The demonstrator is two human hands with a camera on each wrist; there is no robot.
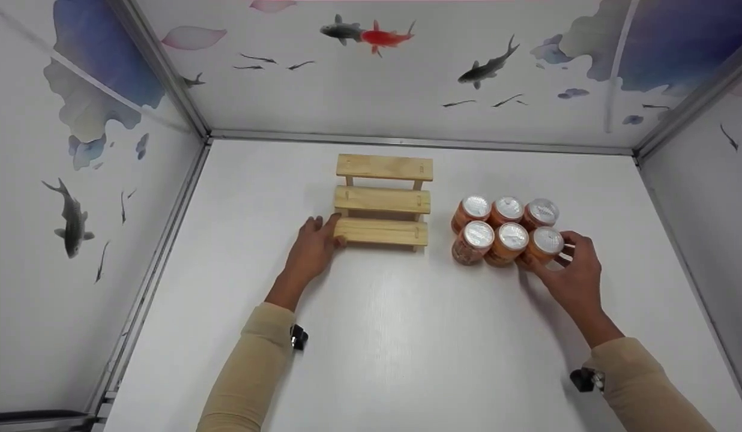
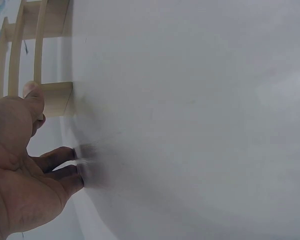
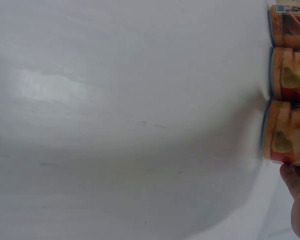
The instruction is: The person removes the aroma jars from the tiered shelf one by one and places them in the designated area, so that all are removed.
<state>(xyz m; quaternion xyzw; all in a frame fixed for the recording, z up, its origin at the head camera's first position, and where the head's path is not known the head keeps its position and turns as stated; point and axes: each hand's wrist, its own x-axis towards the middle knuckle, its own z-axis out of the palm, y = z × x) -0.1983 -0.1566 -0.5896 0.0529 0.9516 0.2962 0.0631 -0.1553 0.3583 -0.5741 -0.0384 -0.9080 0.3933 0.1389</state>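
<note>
A three-step wooden rack [image 1: 383, 199] stands on the white table. My left hand [image 1: 314, 249] grips the left end of its lowest step; in the left wrist view the thumb [image 2: 34, 92] lies on the plank's edge while other fingertips touch the table. Right of the rack, several orange-labelled cans with silver tops stand upright in two close rows. My right hand [image 1: 570, 273] holds the front-right can [image 1: 546, 243], thumb at its front and fingers round its right side. The right wrist view shows that can [image 3: 285, 132] beside the front-middle can [image 3: 287, 75].
The white table [image 1: 395, 336] is bounded by a metal-framed back wall [image 1: 407, 78] and a left side wall [image 1: 29, 240], both printed with fish. A small black device [image 1: 299, 338] sits at the left cuff and another black device [image 1: 583, 380] at the right.
</note>
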